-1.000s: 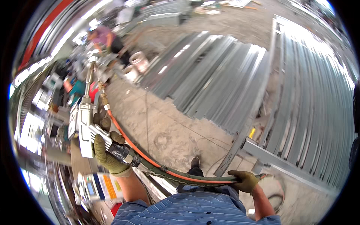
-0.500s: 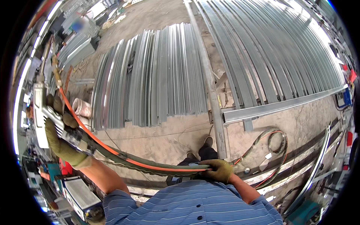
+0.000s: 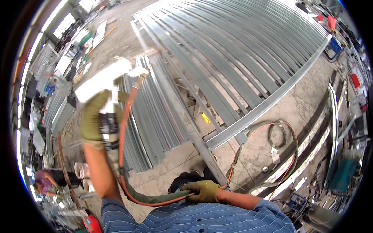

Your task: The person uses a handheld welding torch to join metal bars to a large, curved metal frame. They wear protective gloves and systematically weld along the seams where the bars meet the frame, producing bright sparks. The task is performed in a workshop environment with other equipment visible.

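My gloved left hand is raised and closed round the handle of a pale hand-held welding gun, blurred by motion and partly blown out by light. An orange hose runs down from the gun's front end and joins a thick green-sleeved cable. Low in front of my body, my gloved right hand grips this sleeved cable. The gun is held over a stack of grey metal profiles lying on the floor. Its tip cannot be made out clearly.
A frame of long parallel metal bars fills the far right, edged by a beam. Cable coils lie on the floor at right. Pale buckets stand at left, beside another person bending low.
My view has swung left. The welding gun and left hand have come from the far left, up and inward over the profiles. My right hand still grips the cable.
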`<action>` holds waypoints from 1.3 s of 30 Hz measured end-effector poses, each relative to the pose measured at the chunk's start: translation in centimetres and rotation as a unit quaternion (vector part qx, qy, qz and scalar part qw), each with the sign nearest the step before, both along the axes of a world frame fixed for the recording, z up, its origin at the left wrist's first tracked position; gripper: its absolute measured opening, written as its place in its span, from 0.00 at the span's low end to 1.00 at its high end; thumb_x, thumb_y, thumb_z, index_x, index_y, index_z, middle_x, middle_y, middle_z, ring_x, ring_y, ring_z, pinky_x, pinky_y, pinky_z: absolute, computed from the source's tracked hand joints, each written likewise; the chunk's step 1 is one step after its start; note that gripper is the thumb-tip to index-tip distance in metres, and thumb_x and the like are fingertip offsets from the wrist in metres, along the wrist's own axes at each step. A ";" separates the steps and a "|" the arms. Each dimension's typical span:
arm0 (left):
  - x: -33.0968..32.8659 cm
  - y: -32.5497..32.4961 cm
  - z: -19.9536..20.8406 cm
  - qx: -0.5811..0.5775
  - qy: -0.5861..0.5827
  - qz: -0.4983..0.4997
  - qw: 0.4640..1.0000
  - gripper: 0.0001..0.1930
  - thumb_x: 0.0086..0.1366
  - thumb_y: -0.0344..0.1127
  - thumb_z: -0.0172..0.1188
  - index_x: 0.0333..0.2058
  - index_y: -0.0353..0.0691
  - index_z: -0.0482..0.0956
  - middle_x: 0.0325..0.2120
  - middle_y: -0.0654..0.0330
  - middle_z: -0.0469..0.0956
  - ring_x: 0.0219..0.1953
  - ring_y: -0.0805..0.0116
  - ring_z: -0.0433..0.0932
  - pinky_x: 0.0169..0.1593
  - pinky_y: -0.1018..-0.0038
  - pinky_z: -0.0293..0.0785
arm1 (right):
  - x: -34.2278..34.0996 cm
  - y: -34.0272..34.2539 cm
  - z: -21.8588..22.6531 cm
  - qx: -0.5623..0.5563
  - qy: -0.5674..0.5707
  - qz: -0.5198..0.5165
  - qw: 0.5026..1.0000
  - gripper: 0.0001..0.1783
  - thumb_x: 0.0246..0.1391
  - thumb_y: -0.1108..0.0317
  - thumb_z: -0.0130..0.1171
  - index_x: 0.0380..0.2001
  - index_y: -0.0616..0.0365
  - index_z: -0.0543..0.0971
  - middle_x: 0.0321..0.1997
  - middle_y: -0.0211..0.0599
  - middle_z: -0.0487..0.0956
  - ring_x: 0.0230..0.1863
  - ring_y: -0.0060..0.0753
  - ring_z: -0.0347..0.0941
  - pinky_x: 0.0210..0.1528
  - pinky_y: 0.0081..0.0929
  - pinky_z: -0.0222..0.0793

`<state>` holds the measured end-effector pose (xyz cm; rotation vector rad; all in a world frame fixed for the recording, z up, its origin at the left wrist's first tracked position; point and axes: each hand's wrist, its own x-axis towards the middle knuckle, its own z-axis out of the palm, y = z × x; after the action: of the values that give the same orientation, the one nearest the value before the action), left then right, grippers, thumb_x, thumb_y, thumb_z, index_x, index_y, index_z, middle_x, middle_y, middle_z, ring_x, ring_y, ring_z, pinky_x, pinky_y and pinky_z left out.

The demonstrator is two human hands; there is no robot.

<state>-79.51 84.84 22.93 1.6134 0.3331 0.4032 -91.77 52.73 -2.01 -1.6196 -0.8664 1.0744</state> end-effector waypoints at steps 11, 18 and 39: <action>12.8 -9.9 -16.1 -0.177 0.259 -0.406 0.858 0.23 0.72 0.35 0.64 0.59 0.25 0.79 0.47 0.45 0.88 0.32 0.66 0.88 0.36 0.73 0.84 | -2.6 -1.5 -1.1 -0.079 -0.026 -0.175 0.981 0.31 0.57 0.52 0.70 0.65 0.42 0.82 0.41 0.45 0.87 0.45 0.52 0.86 0.47 0.46 0.80; 16.1 -11.3 -22.8 -0.147 0.227 -0.539 0.798 0.24 0.76 0.42 0.67 0.62 0.32 0.81 0.47 0.53 0.89 0.32 0.68 0.86 0.39 0.72 0.82 | -4.0 2.3 -1.0 -0.139 0.031 -0.275 0.951 0.32 0.55 0.52 0.70 0.65 0.40 0.82 0.39 0.41 0.88 0.43 0.49 0.87 0.45 0.44 0.81; 19.7 -12.6 -23.6 -0.136 0.274 -0.577 0.757 0.23 0.74 0.37 0.70 0.61 0.31 0.81 0.41 0.55 0.88 0.32 0.69 0.85 0.36 0.70 0.83 | -0.9 6.0 -0.1 -0.203 0.083 -0.281 0.934 0.33 0.54 0.52 0.69 0.65 0.38 0.82 0.43 0.44 0.89 0.47 0.52 0.87 0.49 0.46 0.82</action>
<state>-59.80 72.25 -0.69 1.3213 -0.2154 -1.0455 -92.65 58.69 -2.12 -1.9174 -0.0373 0.9875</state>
